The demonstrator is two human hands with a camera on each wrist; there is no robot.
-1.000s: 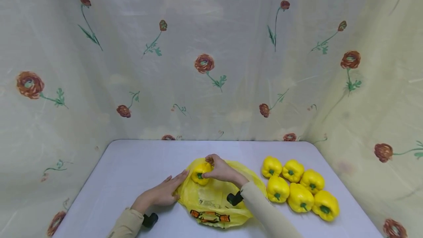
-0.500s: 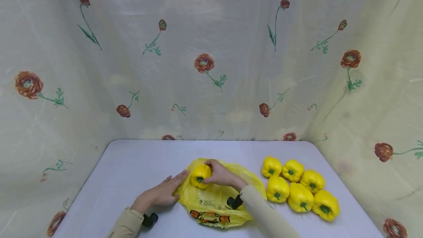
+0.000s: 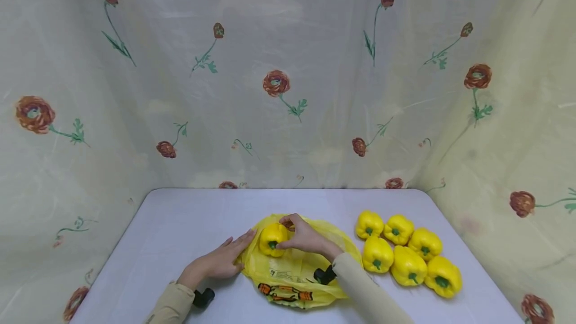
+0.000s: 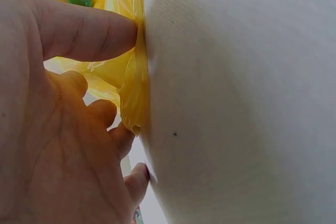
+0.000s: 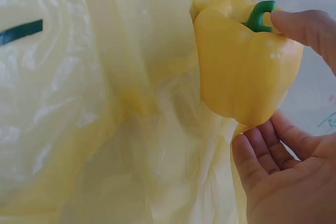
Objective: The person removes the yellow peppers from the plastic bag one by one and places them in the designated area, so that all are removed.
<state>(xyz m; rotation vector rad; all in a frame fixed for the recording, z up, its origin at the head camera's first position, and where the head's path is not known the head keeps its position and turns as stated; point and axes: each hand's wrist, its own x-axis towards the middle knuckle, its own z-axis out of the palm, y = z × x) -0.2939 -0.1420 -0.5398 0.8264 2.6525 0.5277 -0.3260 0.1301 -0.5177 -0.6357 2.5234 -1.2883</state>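
A yellow bell pepper [image 3: 272, 240] with a green stem stands at the left inside the mouth of a spread yellow plastic bag [image 3: 288, 267]. My right hand [image 3: 308, 239] holds this pepper from its right side. In the right wrist view the thumb [image 5: 304, 27] touches beside the stem, and the other fingers reach the pepper's lower end. My left hand [image 3: 221, 261] lies with straight fingers against the bag's left edge, on the table. The left wrist view shows the left thumb [image 4: 92, 32] touching the bag's edge; part of the pepper shows behind it.
Several more yellow bell peppers [image 3: 408, 266] sit grouped on the white table [image 3: 180, 219], right of the bag. A flower-patterned curtain [image 3: 315, 64] hangs behind and along both sides. The bag's printed orange label [image 3: 285, 292] faces the near side.
My right hand's fingers came down round the pepper, then shifted slightly right and loosened. The pepper turned a little and moved slightly downward. My left hand stayed in place.
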